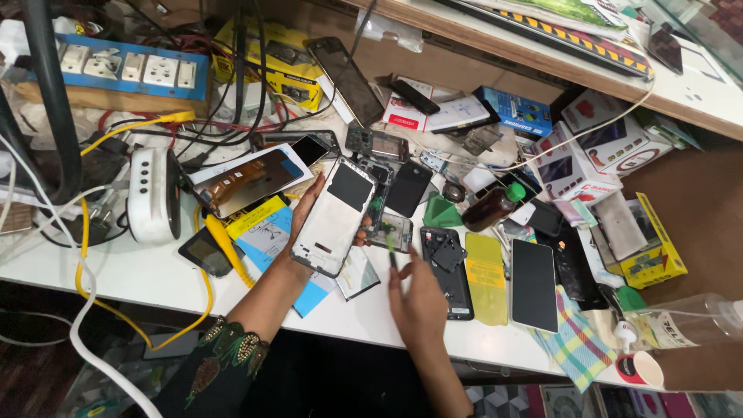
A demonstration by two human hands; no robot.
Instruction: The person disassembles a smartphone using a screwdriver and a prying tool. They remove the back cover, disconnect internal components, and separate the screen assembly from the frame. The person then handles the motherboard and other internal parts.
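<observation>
My left hand holds up a phone frame, silver-white with a black square patch near its top, tilted over the white bench. My right hand hovers just to its right, pinching a thin green-tipped tool that points up toward a small circuit board part lying on the bench. A black opened phone body lies right beside my right hand.
A yellow film and a black phone lie at right on a checked cloth. A brown bottle with a green cap, boxes, phone parts, a power strip and cables crowd the bench.
</observation>
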